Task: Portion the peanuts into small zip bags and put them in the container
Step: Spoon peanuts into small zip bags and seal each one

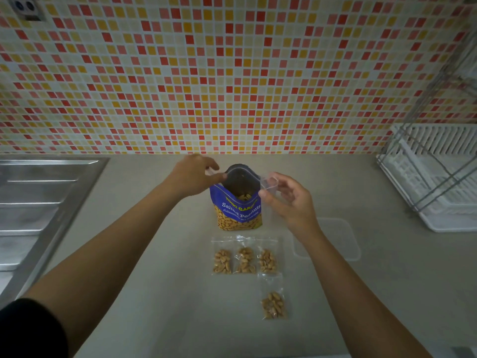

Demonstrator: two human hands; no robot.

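Observation:
A blue peanut bag (240,210) stands upright and open on the counter, with peanuts showing inside. My left hand (193,177) is at the left side of its opening; a bit of clear plastic shows at the fingertips, but I cannot tell what it grips. My right hand (289,200) pinches an empty small clear zip bag (269,183) by the big bag's right rim. Three filled zip bags (244,259) lie in a row in front of the big bag. A fourth filled bag (274,304) lies nearer to me. A clear plastic container (340,239) sits to the right.
A steel sink drainboard (38,208) borders the counter on the left. A white dish rack (438,177) with a wire frame stands at the right. The tiled wall (232,73) rises right behind the peanut bag.

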